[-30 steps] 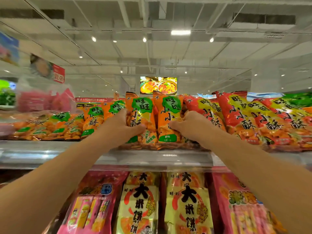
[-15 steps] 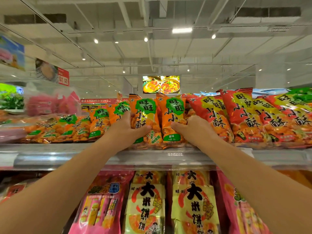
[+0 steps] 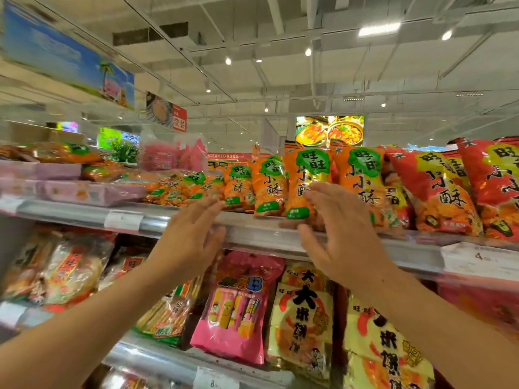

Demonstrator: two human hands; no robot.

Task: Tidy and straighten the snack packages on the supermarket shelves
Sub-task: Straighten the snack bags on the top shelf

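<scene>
The top shelf (image 3: 252, 234) runs across the view, its clear front lip carrying paper price tags (image 3: 122, 220). Along its front edge stand the snack packages: orange packs with green labels (image 3: 306, 183) in the middle, leaning back in a row that trails away toward the shelf's left end, and red packs with yellow labels (image 3: 438, 192) toward its right end. Below, a lower shelf (image 3: 157, 357) carries a pink pack (image 3: 238, 307) and yellow rice-cracker bags (image 3: 306, 315) standing upright at its front edge.

The right hand (image 3: 341, 234) is raised in front of the tallest orange packs, palm turned inward, fingers straight and spread; its grip is wide open and holds nothing, and whether the fingertips touch the pack behind them cannot be told. The left hand (image 3: 193, 237) is up before the shelf lip, fingers straight and together, grip likewise open and empty, its fingertips at the front edge just below the smaller orange packs.
</scene>
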